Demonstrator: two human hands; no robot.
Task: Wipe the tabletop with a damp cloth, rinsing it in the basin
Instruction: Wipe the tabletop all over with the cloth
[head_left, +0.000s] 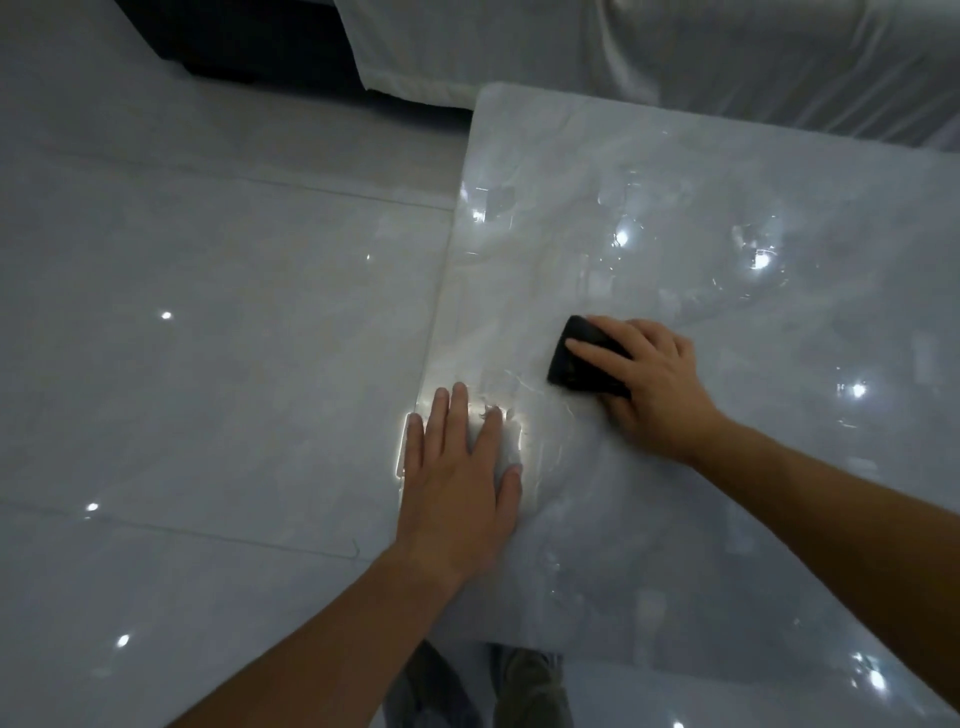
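Observation:
A glossy pale marble tabletop (701, 218) fills the right of the view, streaked with wet smears. My right hand (654, 379) presses flat on a dark folded cloth (576, 364) lying on the tabletop near its left side. My left hand (457, 467) lies flat with fingers spread at the table's left edge, over a bright reflection, holding nothing. No basin is in view.
A shiny tiled floor (208, 338) lies to the left, below the table edge. A white draped fabric (675, 52) and a dark piece of furniture (249, 41) stand at the back. My legs (498, 686) show under the table's near edge.

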